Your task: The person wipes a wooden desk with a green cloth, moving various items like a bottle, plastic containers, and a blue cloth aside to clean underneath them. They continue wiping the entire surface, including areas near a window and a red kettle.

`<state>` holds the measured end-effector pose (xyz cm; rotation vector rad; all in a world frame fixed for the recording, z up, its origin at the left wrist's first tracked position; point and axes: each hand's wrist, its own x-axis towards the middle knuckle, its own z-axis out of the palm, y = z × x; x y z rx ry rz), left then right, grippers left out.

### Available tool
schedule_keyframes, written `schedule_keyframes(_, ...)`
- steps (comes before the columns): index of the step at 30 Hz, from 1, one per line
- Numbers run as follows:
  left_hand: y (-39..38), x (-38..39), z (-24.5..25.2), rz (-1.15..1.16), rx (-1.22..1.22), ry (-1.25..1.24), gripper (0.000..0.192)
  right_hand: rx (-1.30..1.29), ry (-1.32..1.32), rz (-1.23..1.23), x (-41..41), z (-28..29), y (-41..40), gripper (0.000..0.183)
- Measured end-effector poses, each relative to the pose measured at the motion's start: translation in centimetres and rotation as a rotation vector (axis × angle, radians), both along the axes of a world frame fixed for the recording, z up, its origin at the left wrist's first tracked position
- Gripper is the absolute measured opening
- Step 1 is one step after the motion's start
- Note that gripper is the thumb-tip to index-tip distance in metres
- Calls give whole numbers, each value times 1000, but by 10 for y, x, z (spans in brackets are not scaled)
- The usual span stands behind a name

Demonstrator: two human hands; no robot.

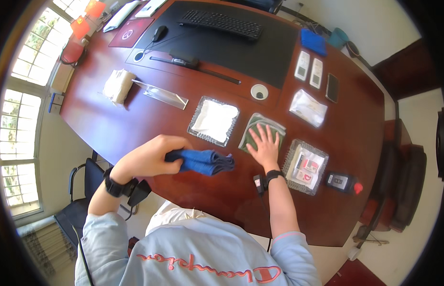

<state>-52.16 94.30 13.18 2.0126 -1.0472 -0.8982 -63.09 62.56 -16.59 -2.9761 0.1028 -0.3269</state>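
Observation:
My left hand (161, 157) grips a folded blue cloth (204, 162) at one end, above the near part of the table; its layered edge points right. My right hand (265, 147) lies palm down, fingers spread, on a folded green cloth (247, 137) with a pale border. The fingers cover part of that cloth. Just left of it sits a glass tray (192, 129) with white paper (215, 119) inside. To the right of my right wrist, another glass tray (290, 162) holds small pink-and-white packs (306, 171) on white paper.
A dark bottle with a red cap (340, 181) lies at right. Beyond are a white tissue pack (308, 108), two remotes (301, 66), a phone (331, 87) and another blue cloth (313, 42). A clear acrylic stand (164, 95), wrapped bundle (118, 87) and keyboard (222, 24) occupy the table (154, 121).

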Motion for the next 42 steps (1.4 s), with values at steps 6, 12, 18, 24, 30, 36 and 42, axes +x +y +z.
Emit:
schedule_keyframes(6, 54, -8, -8, 277, 71, -8, 28, -72, -22, -85, 88, -8, -21, 56)
schedule_keyframes(12, 107, -42, -4, 617, 120, -72, 16, -110, 18, -106, 96, -12, -13, 57)
schedule_keyframes(18, 131, -85, -9, 797, -63, -179, 13, -61, 69, -91, 44, -15, 28, 61)
schedule_keyframes(24, 120, -111, -18, 810, -206, -104, 9, -45, 23, 22, -53, -14, 86, 58)
schedule_keyframes(30, 93, -121, -16, 730, -211, -37, 9, 45, 106, -15, -150, -3, 114, 57)
schedule_keyframes(36, 80, -117, -13, 673, -209, -54, 11, 52, 92, 21, -127, -6, 74, 58)
schedule_keyframes(42, 84, -111, -16, 695, -117, -61, 12, -24, 89, -136, -58, -13, 5, 60)
